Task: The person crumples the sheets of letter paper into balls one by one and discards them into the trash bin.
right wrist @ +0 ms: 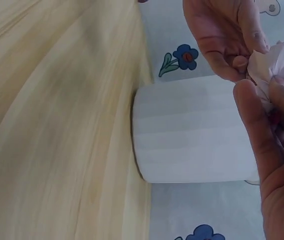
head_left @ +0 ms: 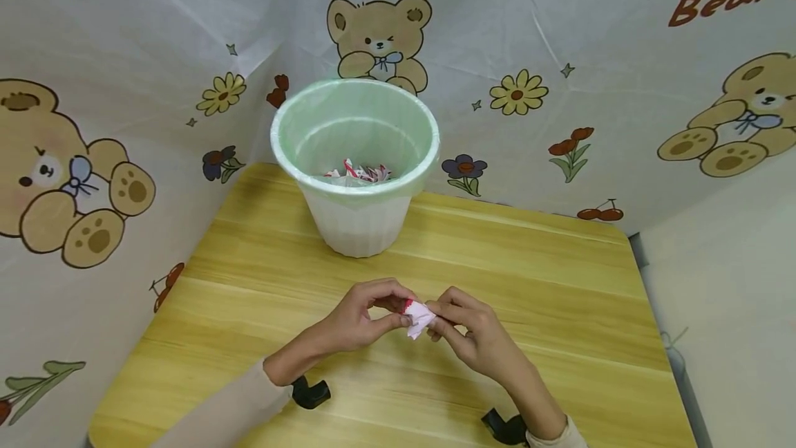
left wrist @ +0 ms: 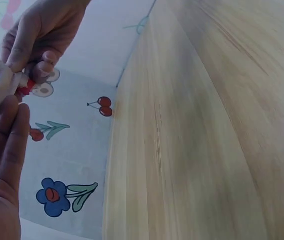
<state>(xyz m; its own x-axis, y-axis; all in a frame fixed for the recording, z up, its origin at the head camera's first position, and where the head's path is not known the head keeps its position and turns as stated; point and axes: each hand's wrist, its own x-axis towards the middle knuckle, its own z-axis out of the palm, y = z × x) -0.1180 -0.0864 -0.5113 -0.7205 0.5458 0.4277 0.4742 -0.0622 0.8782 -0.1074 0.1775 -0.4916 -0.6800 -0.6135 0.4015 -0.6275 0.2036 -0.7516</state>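
Note:
Between the two hands, over the table, is a small crumpled white wrapper (head_left: 419, 319) with a red zigzag edge. My left hand (head_left: 357, 320) pinches its left end between thumb and fingertips. From the other side, the thumb and fingers of my right hand (head_left: 479, 334) pinch its right end. In the left wrist view the wrapper (left wrist: 3, 82) shows a pale, creased face and a bit of red. Folds of the wrapper (right wrist: 270, 65) stick up between the fingertips in the right wrist view. Whether anything lies inside it I cannot tell.
Behind the hands stands a white bin (head_left: 357, 223) with a pale green liner. Red-and-white scraps (head_left: 361, 173) lie inside it. The wooden table (head_left: 528, 261) meets a bear-print cloth (head_left: 472, 33) at the back. Black straps (head_left: 311, 393) are by the wrists.

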